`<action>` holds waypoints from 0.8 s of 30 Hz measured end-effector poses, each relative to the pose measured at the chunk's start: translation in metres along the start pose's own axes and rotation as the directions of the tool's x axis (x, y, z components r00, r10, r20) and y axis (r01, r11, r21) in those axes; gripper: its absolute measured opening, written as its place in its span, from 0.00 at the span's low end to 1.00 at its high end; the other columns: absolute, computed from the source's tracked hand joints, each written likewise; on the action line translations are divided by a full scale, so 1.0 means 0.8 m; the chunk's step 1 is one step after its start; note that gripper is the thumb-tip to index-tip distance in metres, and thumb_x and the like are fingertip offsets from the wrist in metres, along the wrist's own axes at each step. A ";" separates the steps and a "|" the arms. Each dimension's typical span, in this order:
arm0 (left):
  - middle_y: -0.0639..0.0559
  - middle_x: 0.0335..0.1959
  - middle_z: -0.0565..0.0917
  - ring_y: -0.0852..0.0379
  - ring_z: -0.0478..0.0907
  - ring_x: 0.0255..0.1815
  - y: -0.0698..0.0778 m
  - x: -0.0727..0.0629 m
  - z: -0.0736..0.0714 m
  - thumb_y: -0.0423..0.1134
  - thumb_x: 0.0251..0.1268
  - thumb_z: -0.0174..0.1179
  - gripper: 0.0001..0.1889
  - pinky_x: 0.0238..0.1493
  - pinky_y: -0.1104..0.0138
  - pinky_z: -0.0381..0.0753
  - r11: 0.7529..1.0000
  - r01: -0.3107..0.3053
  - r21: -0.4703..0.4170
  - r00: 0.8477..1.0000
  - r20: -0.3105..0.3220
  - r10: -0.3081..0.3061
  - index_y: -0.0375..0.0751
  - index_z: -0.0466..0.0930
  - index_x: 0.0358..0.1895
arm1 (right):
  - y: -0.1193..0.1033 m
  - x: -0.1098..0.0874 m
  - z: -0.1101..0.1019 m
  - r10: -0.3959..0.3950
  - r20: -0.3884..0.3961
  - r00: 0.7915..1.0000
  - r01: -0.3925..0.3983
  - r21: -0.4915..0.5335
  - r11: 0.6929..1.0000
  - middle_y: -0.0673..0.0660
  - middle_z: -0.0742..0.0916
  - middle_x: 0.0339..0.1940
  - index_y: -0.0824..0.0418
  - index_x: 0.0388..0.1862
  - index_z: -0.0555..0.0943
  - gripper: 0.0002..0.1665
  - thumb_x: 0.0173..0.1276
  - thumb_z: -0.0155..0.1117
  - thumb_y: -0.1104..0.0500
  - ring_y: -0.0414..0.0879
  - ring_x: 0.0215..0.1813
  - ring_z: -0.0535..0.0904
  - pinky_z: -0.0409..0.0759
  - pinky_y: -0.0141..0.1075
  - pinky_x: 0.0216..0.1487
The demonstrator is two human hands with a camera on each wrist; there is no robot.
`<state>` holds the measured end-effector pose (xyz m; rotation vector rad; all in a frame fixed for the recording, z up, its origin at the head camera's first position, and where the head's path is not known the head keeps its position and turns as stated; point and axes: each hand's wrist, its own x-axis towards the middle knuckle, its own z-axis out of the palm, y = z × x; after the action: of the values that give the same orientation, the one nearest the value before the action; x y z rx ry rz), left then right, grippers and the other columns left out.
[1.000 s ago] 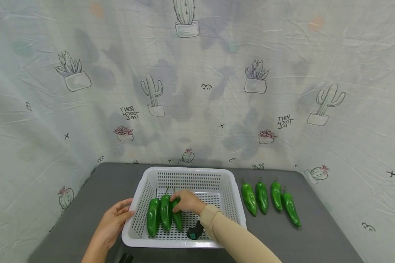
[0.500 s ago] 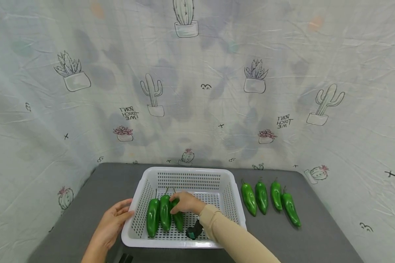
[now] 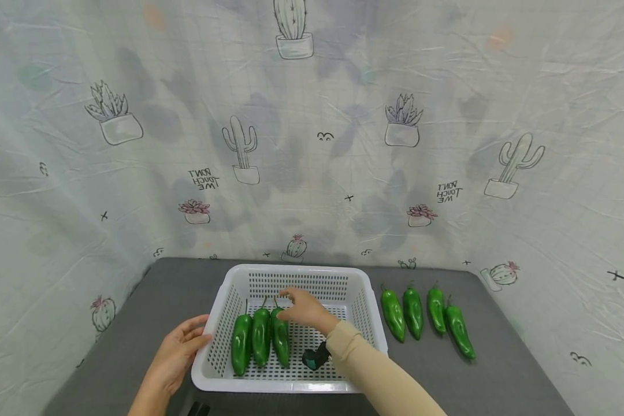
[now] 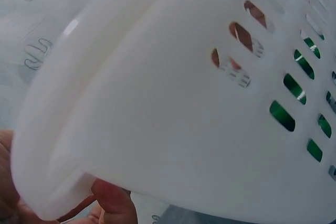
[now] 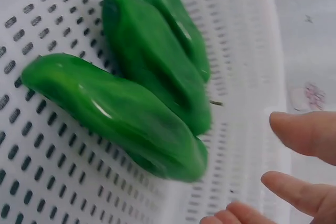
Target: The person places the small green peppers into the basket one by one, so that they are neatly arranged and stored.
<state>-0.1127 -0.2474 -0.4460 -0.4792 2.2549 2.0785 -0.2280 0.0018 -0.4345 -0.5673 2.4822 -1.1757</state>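
A white perforated plastic basket (image 3: pixel 300 386) sits on the grey table, with three green chili peppers lying side by side along its left part. My left hand (image 3: pixel 175 353) grips the basket's left rim; in the left wrist view its fingers (image 4: pixel 116 203) show at the rim's lower corner. Above the basket, my right hand (image 3: pixel 307 309) is off the rightmost chili pepper (image 3: pixel 280 341), its thumb and fingers spread with nothing between them. The right wrist view shows that pepper (image 5: pixel 121 116) beside the middle one (image 5: pixel 157 59), and the fingers (image 5: pixel 302 195) apart from both.
Several more green chili peppers (image 3: pixel 413 313) lie in a row on the table to the right of the basket. A dark wrist camera (image 3: pixel 315 356) hangs below the right sleeve, over the basket. Behind the table (image 3: pixel 499 381) stands a cactus-printed curtain (image 3: pixel 312 173).
My right hand has let go of the rightmost chili pepper in the basket and moved up and slightly right, its fingers opening. The left hand stays on the rim.
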 end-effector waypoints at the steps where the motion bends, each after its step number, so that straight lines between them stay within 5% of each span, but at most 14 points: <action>1: 0.51 0.42 0.77 0.60 0.78 0.41 0.000 0.000 0.000 0.32 0.64 0.58 0.31 0.40 0.65 0.79 1.000 -0.003 -0.001 1.000 0.003 0.003 0.30 0.57 0.69 | 0.002 -0.002 -0.005 -0.010 -0.002 1.000 0.010 0.021 1.000 0.65 0.74 0.64 0.61 0.64 0.72 0.33 0.60 0.68 0.58 0.61 0.65 0.70 0.72 0.54 0.57; 7: 0.51 0.43 0.78 0.60 0.78 0.41 0.000 0.000 0.000 0.32 0.64 0.57 0.31 0.41 0.64 0.79 1.000 0.004 0.006 1.000 0.001 -0.004 0.32 0.58 0.69 | 0.015 -0.016 -0.040 -0.090 -0.062 0.994 0.096 0.093 0.991 0.67 0.76 0.61 0.65 0.64 0.70 0.31 0.65 0.64 0.54 0.60 0.62 0.72 0.74 0.50 0.56; 11: 0.49 0.45 0.78 0.60 0.78 0.42 0.002 0.000 0.000 0.32 0.66 0.56 0.30 0.42 0.64 0.79 1.000 0.007 0.019 1.000 0.004 -0.007 0.32 0.57 0.69 | 0.022 -0.027 -0.077 -0.130 -0.179 0.975 0.158 0.151 0.976 0.64 0.78 0.59 0.63 0.65 0.70 0.29 0.66 0.63 0.57 0.58 0.59 0.75 0.76 0.49 0.54; 19: 0.51 0.44 0.77 0.62 0.78 0.41 0.005 -0.002 0.001 0.32 0.66 0.56 0.31 0.41 0.66 0.79 1.000 0.019 0.024 1.000 0.006 -0.020 0.31 0.55 0.70 | 0.052 -0.054 -0.165 -0.167 -0.386 0.907 0.249 0.173 0.953 0.67 0.76 0.61 0.65 0.65 0.68 0.27 0.69 0.59 0.58 0.60 0.61 0.73 0.74 0.49 0.58; 24: 0.52 0.43 0.76 0.62 0.77 0.41 0.005 -0.001 0.001 0.32 0.66 0.56 0.31 0.41 0.67 0.79 0.999 0.022 0.024 1.000 0.006 -0.022 0.32 0.56 0.70 | 0.081 -0.069 -0.196 -0.166 -0.529 0.832 0.273 0.130 0.953 0.66 0.78 0.58 0.67 0.61 0.72 0.23 0.70 0.58 0.59 0.51 0.56 0.76 0.75 0.31 0.53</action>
<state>-0.1128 -0.2464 -0.4416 -0.4935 2.2582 2.0372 -0.2654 0.1690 -0.3844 -0.5496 2.7223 -1.8587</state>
